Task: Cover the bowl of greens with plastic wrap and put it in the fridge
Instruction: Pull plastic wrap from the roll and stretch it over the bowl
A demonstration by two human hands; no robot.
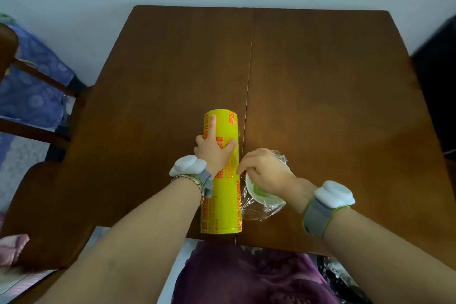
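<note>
A big yellow roll of plastic wrap [222, 192] with red print lies lengthwise on the brown table [320, 106], near the front edge. My left hand [214, 153] rests flat on top of the roll with fingers spread, pressing it down. Just right of the roll sits a small white bowl of greens [264, 196], with clear film [261, 212] draped over and around it. My right hand [266, 170] is over the bowl, fingers pinching the film at the roll's side. Much of the bowl is hidden under that hand.
A wooden chair [37, 96] with a blue patterned cloth stands left of the table. A dark object [439, 76] is at the right edge. A pale wall runs behind the table. My purple clothing [246, 276] shows below the table's front edge.
</note>
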